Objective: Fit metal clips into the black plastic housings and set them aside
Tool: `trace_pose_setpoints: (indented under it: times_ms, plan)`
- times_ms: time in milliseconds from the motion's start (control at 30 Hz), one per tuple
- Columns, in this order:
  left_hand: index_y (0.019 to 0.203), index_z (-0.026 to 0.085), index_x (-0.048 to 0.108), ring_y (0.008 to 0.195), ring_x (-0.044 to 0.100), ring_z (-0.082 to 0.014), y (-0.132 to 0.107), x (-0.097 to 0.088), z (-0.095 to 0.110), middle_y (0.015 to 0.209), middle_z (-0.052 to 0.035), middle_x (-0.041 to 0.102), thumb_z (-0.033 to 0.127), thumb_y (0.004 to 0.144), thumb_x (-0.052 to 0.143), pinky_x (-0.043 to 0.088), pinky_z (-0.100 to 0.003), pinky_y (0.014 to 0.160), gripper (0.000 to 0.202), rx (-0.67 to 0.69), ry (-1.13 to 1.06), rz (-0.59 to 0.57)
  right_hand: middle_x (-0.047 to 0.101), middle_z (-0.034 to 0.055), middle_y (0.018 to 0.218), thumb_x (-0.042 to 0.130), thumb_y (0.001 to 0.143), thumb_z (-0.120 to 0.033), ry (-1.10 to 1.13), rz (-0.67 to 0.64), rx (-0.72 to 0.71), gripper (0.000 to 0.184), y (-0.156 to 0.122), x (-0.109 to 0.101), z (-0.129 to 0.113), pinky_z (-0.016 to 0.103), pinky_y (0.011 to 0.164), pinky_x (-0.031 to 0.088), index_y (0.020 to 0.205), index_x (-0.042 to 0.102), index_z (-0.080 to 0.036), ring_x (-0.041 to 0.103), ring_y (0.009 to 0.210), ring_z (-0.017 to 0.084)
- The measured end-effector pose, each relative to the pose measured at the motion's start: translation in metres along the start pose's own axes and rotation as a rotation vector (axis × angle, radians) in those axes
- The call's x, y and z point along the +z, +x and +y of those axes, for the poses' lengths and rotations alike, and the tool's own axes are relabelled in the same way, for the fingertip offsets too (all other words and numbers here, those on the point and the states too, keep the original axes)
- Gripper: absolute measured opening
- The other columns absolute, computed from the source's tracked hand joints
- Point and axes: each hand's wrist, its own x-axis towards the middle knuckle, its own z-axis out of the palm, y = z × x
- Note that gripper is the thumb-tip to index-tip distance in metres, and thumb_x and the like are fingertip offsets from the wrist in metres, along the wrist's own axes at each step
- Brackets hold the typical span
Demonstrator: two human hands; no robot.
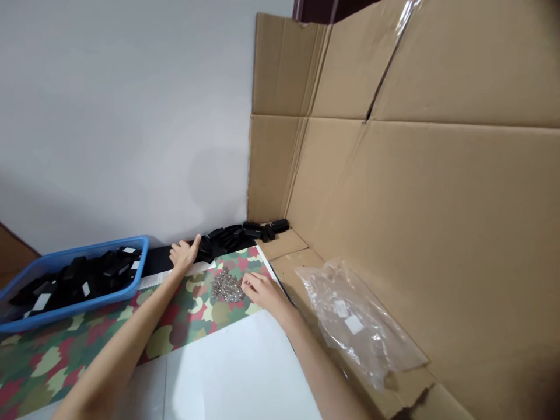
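Note:
My left hand reaches to the back of the table, its thumb apart from its fingers; nothing shows in it. Just right of it lie several small black blocks in a row along the wall. My right hand is at the right edge of a heap of small shiny metal pieces, fingers curled and pressed together. What those fingertips hold, if anything, is too small to make out. The heap rests on a camouflage-patterned sheet.
At the left stands a blue plastic basket with black parts, some with white labels. A white board lies in front of me. A clear plastic bag is on the right, beside a tall cardboard wall. A pale wall rises behind.

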Motion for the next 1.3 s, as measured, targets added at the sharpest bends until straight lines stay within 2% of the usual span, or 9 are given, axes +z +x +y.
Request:
trace_pose_setpoints:
  times_ms: [167,333,500,633,733,800,967,1100,1300]
  plan:
    - [0.12,0.015,0.054,0.107,0.058,-0.0241,-0.013,0.029,0.037,0.122,-0.0107,0.057,0.036,0.09,0.055,0.05,-0.046,0.088,0.037,-0.05,0.013,0.019,0.06,0.0006,0.08,0.045,0.086,-0.017,-0.016,-0.005,0.006,0.014,0.001,0.003,0.001,0.023,0.063,0.034,0.077,0.054,-0.021,0.053,0.071,0.014]
    - [0.12,0.015,0.054,0.11,0.056,-0.0251,-0.014,0.033,0.056,0.124,-0.0111,0.056,0.038,0.09,0.055,0.048,-0.048,0.091,0.038,-0.051,0.004,0.007,0.059,0.0003,0.078,0.046,0.086,-0.018,-0.008,0.029,-0.018,0.014,0.005,0.002,0.005,0.023,0.063,0.034,0.075,0.053,-0.022,0.053,0.07,0.014]
    - [0.118,0.015,0.056,0.106,0.058,-0.0239,-0.01,0.02,0.041,0.121,-0.0106,0.058,0.037,0.09,0.055,0.05,-0.046,0.088,0.035,0.027,0.006,-0.071,0.057,-0.001,0.072,0.045,0.082,-0.019,0.079,0.098,-0.04,0.015,0.001,0.004,0.005,0.023,0.063,0.036,0.068,0.051,-0.022,0.051,0.067,0.014]
    - [0.118,0.015,0.055,0.104,0.059,-0.0232,-0.012,0.006,0.02,0.12,-0.0103,0.058,0.038,0.09,0.054,0.05,-0.045,0.087,0.036,0.073,-0.011,-0.104,0.056,-0.0013,0.068,0.04,0.083,-0.026,0.15,0.234,0.036,0.02,0.004,-0.001,0.005,0.023,0.063,0.038,0.067,0.051,-0.022,0.052,0.066,0.015]
    - [0.124,0.016,0.051,0.108,0.056,-0.0254,-0.021,0.0,0.005,0.123,-0.012,0.055,0.046,0.09,0.05,0.046,-0.047,0.091,0.045,0.171,-0.038,-0.119,0.057,-0.001,0.072,0.036,0.086,-0.03,0.153,0.364,0.162,0.023,0.033,-0.021,0.012,0.024,0.062,0.04,0.076,0.054,-0.021,0.053,0.068,0.015]
    - [0.132,0.017,0.046,0.114,0.053,-0.031,-0.031,-0.001,-0.001,0.126,-0.0159,0.052,0.055,0.087,0.049,0.041,-0.048,0.094,0.059,0.261,-0.049,-0.126,0.06,0.0006,0.083,0.037,0.088,-0.027,0.115,0.452,0.251,0.021,0.064,-0.04,0.023,0.026,0.07,0.043,0.085,0.056,-0.02,0.056,0.078,0.016]
    - [0.143,0.023,0.037,0.122,0.044,-0.0419,-0.048,0.007,-0.009,0.133,-0.0197,0.047,0.068,0.067,0.061,0.032,-0.049,0.099,0.091,0.444,-0.024,-0.148,0.056,0.0075,0.114,0.053,0.09,-0.034,-0.04,0.6,0.587,0.023,0.127,-0.067,0.059,0.042,0.089,0.044,0.106,0.058,-0.017,0.054,0.101,0.021]
    - [0.142,0.018,0.039,0.127,0.041,-0.0421,-0.043,0.015,-0.018,0.139,-0.0215,0.045,0.066,0.069,0.058,0.028,-0.048,0.103,0.089,0.454,0.005,-0.142,0.053,0.009,0.124,0.054,0.091,-0.034,-0.123,0.624,0.765,0.028,0.143,-0.047,0.086,0.047,0.094,0.043,0.114,0.056,-0.018,0.052,0.109,0.023]
    - [0.143,0.011,0.035,0.132,0.036,-0.0421,-0.032,0.019,-0.03,0.145,-0.0249,0.038,0.065,0.078,0.048,0.025,-0.046,0.105,0.085,0.37,0.015,-0.141,0.052,0.0087,0.124,0.053,0.091,-0.038,-0.182,0.557,0.725,0.029,0.152,-0.008,0.105,0.046,0.094,0.041,0.113,0.056,-0.019,0.051,0.109,0.023]
